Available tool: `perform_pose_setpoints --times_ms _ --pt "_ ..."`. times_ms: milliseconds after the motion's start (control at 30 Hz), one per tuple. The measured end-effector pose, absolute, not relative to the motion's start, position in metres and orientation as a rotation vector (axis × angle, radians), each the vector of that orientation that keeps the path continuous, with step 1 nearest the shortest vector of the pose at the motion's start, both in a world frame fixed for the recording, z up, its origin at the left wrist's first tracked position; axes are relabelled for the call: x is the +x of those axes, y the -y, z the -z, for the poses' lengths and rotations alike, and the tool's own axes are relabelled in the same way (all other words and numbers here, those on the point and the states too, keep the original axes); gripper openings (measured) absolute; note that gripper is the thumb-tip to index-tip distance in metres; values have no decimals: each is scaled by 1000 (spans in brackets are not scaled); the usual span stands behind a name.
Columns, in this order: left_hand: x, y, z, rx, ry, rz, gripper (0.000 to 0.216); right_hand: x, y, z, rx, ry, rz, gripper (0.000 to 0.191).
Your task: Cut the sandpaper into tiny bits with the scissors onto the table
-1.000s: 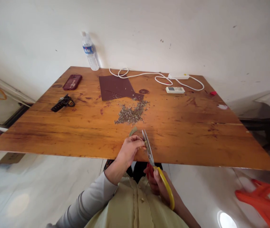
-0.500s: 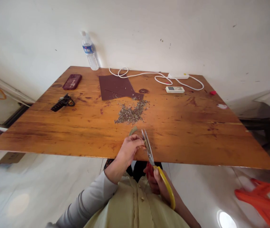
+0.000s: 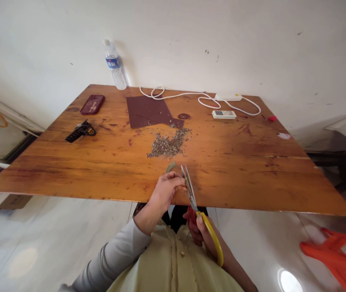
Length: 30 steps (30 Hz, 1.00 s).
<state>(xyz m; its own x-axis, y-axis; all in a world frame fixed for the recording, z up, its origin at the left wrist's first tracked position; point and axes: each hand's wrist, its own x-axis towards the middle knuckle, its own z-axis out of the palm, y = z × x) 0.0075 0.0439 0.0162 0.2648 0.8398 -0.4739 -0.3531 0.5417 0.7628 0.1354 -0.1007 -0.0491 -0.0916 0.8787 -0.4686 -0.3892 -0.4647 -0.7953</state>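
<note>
My left hand [image 3: 166, 190] pinches a small greenish leaf piece [image 3: 170, 166] at the near edge of the wooden table [image 3: 252, 162]. My right hand [image 3: 205, 237] grips scissors [image 3: 191, 190] with a yellow and red handle. The blades are slightly apart and point away from me, right beside the fingertips of the left hand. A pile of small grey-green cut bits [image 3: 168, 145] lies on the table just beyond both hands.
A dark brown sheet [image 3: 148, 111], a maroon case [image 3: 92, 104], a black tool [image 3: 80, 131], a water bottle [image 3: 115, 67], a white cable [image 3: 191, 96] and a white remote [image 3: 224, 114] lie farther back. An orange object [image 3: 337, 251] sits on the floor at right.
Almost nothing has shifted. The scissors and both hands stay at the near table edge, with only tiny movements of the blades.
</note>
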Motion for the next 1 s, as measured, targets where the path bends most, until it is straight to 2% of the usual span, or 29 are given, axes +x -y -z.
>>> perform_pose_setpoints --times_ms 267,500,833,1000 --pt "6 -44 -16 586 -991 -879 16 135 103 48 -1225 553 -1721 74" --pt "6 -43 -17 568 -986 -870 17 134 100 46 -1240 592 -1708 83" --pt "6 -43 -18 573 -961 -887 20 134 104 46 -1230 568 -1714 74" --pt "7 -43 -18 559 -973 -899 21 132 102 45 -1228 585 -1701 75"
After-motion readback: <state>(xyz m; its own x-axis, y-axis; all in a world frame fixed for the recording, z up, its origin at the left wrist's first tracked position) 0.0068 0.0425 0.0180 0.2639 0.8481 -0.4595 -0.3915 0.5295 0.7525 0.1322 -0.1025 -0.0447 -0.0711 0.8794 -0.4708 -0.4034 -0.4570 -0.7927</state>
